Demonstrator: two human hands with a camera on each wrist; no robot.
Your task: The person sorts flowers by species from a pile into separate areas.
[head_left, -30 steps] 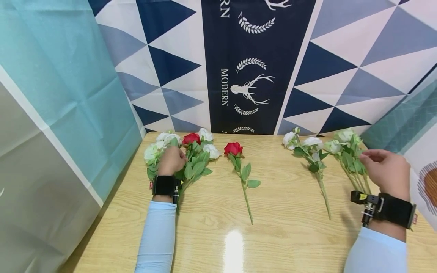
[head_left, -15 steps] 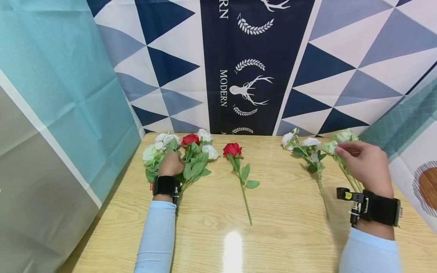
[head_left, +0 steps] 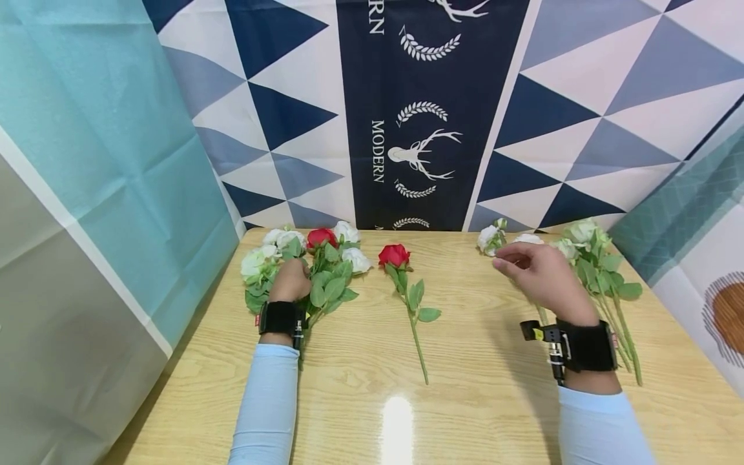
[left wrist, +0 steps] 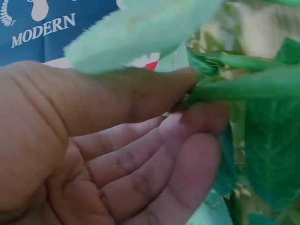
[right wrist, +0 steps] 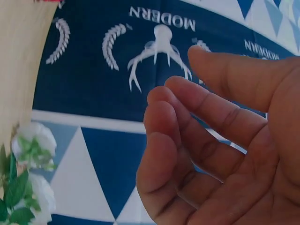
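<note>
At the left of the table my left hand (head_left: pixel 290 279) pinches a green flower stem (left wrist: pixel 243 88) between thumb and fingertips, among leaves. Around it lies a bunch of artificial flowers: white roses (head_left: pixel 290 240), a pale green-white one (head_left: pixel 256 263) and a red rose (head_left: pixel 321 237). My right hand (head_left: pixel 540 274) hovers over the right side with loosely bent fingers and nothing between them, as the right wrist view shows. It partly covers a white rose stem (head_left: pixel 527 239) lying below. A single red rose (head_left: pixel 394 255) with a leafy stem lies mid-table.
Several pale green-white flowers (head_left: pixel 583 231) with long stems lie at the table's far right. Another small white rose (head_left: pixel 491 239) sits near the back edge. A patterned cloth (head_left: pixel 418 116) hangs behind the wooden table (head_left: pixel 465 394), with a teal cloth (head_left: pixel 122 142) at left.
My right hand has moved left from the pale green-white flowers to above the white rose stem. My left hand stays in place at the left bunch.
</note>
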